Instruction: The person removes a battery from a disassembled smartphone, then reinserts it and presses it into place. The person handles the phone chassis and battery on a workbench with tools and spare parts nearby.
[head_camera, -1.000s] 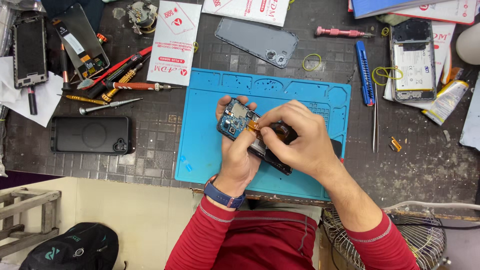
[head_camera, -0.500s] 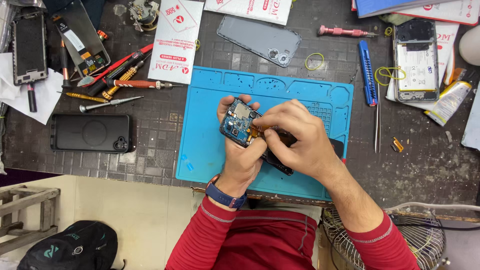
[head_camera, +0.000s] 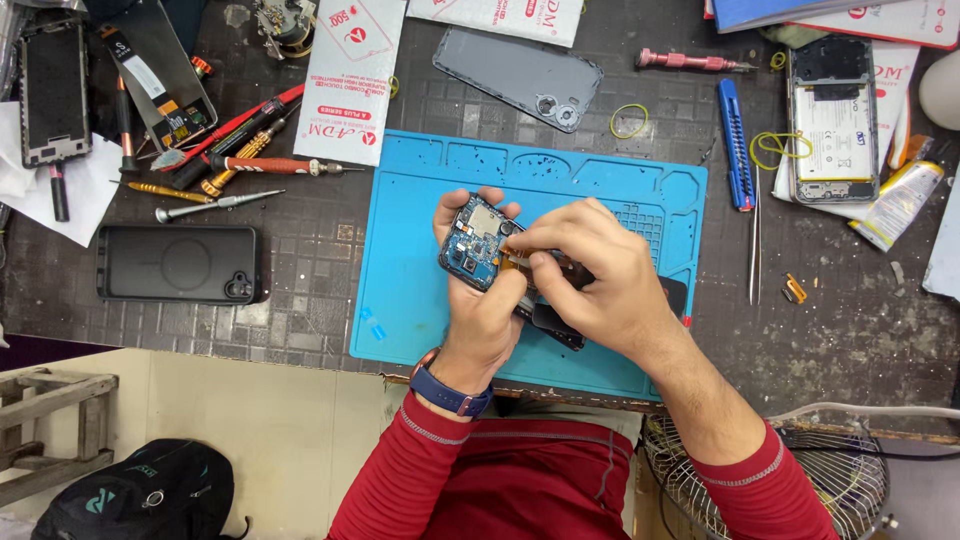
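Head view, looking down on a dark workbench (head_camera: 320, 250) with a blue silicone repair mat (head_camera: 420, 260) at its centre. The left hand (head_camera: 485, 310) grasps an opened phone (head_camera: 480, 243) from below, holding it above the middle of the mat with its blue circuit board facing up; the fingertips curl over the phone's far edge. The right hand (head_camera: 600, 275) lies across the phone's lower half, its thumb and forefinger pinched together at the board near an orange flex strip; whether a small tool or part sits in the pinch cannot be told. A blue watch band (head_camera: 450, 393) circles the left wrist, and both arms wear red sleeves. Left of the mat lie a black phone case (head_camera: 180, 264), a row of screwdrivers (head_camera: 235, 165) and a white packet with red print (head_camera: 350, 80). Beyond the mat rests a grey back cover (head_camera: 520, 75) with a yellow rubber band (head_camera: 629, 121) near it. To the right are a blue pry tool (head_camera: 735, 145), tweezers (head_camera: 755, 250) and a second opened phone (head_camera: 833, 120) showing its battery. A wire fan guard (head_camera: 830, 480) stands at lower right, a black bag (head_camera: 140, 495) at lower left.
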